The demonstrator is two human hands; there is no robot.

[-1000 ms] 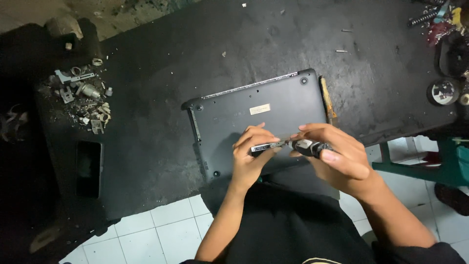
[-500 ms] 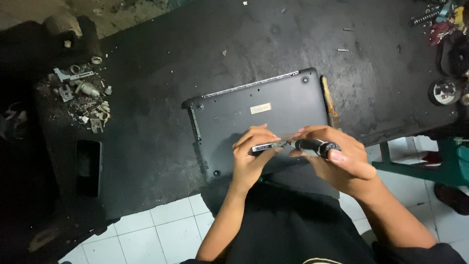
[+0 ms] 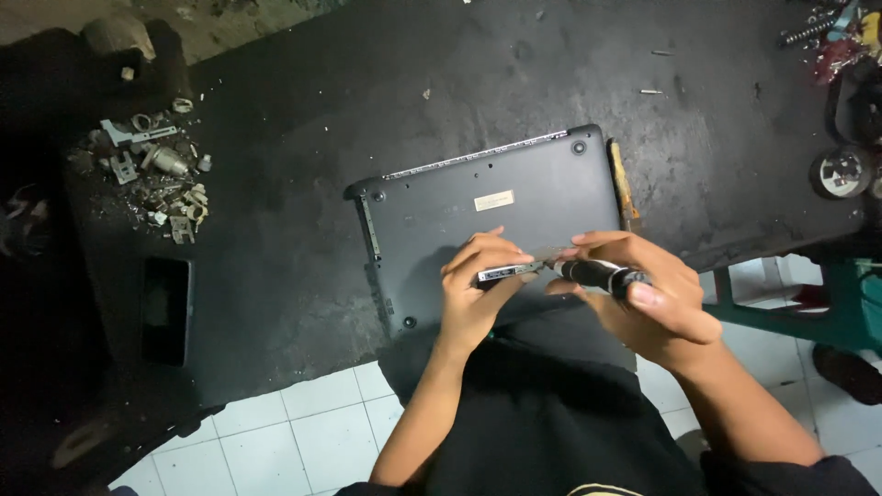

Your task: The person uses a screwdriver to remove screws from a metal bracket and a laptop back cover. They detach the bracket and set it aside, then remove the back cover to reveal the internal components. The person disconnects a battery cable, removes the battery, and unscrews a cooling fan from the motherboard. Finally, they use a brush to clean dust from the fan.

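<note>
Over upturned dark-grey plastic laptop: left hand pinching thin silver metal strip, right hand gripping black-handled screwdriver; tip slipping off could gouge casing.

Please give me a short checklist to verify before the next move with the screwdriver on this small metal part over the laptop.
1. Left hand grips the metal part: ok, fingers close around it.
2. Right hand holds the screwdriver: ok, handle sits in the fingers.
3. Screwdriver tip meets the metal part: cannot tell, the contact point is too small to see.
4. Laptop lies flat, underside up, on the table: ok.
5. Laptop fully supported: not ok, its near edge seems to overhang the table edge.
6. Phone and the scrap pile are apart from the hands: ok.
</note>
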